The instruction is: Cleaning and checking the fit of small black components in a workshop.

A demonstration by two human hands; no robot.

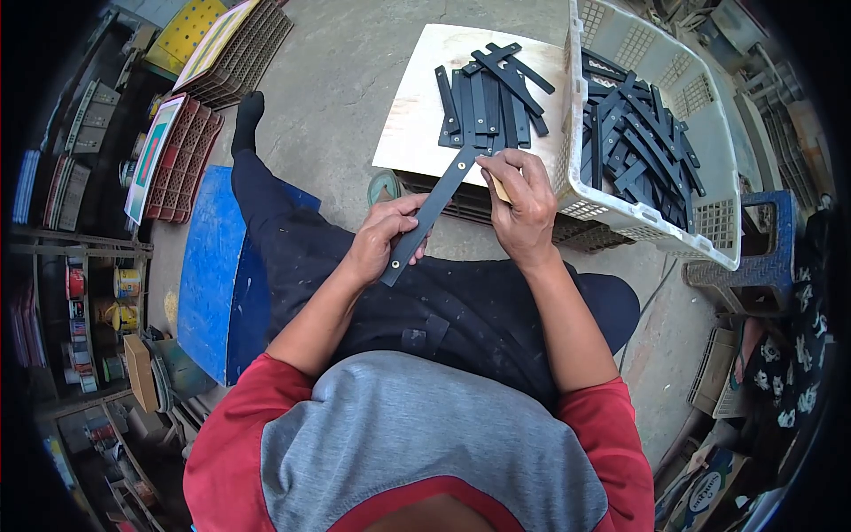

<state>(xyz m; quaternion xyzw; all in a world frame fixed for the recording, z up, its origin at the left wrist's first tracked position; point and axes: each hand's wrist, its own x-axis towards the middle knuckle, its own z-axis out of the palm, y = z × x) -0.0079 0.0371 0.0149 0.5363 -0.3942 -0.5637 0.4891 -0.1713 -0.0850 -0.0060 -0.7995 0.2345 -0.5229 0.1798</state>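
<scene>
My left hand grips a long dark flat strip with small metal-rimmed holes, held aslant above my lap. Close to the strip's upper end, my right hand is closed on a small tan piece; its kind is not clear, as the fingers cover much of it. Just beyond both hands, a pale wooden board bears a loose heap of similar dark strips. Many more strips fill part of a white plastic crate to the right of the board.
A blue box-like surface stands by my left leg. Brown crates with coloured panels sit at the far left. Shelves with tins line the left side. A blue-grey stool is at the right, below the white crate.
</scene>
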